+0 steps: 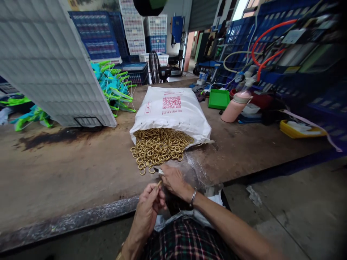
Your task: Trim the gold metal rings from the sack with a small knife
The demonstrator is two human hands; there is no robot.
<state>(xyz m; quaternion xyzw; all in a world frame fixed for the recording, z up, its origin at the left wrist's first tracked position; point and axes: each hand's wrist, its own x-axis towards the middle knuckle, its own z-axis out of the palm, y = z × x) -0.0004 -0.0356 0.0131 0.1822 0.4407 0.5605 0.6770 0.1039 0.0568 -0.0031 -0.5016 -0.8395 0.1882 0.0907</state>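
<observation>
My left hand (152, 198) is closed in a pinch on a gold-coloured ring (159, 183), held edge-on above the table's front edge. Just beyond it, my right hand (175, 178) grips a slim tool (159, 171) with a dark pointed tip and a pale body; its exact kind does not show. That tip points left, close to a few loose rings. Behind both hands a pile of similar gold rings (162, 146) spills from the mouth of a white woven sack (173, 113) with red print, lying on the brown table (81, 166).
At left stands a grey ribbed panel (62, 65), with bright green and blue plastic pieces (114, 86) behind it. A green tray (219, 99), a pink bottle (236, 107) and a yellow tray (300, 130) sit at right. Stacked crates (94, 34) and a fan (154, 68) are farther back.
</observation>
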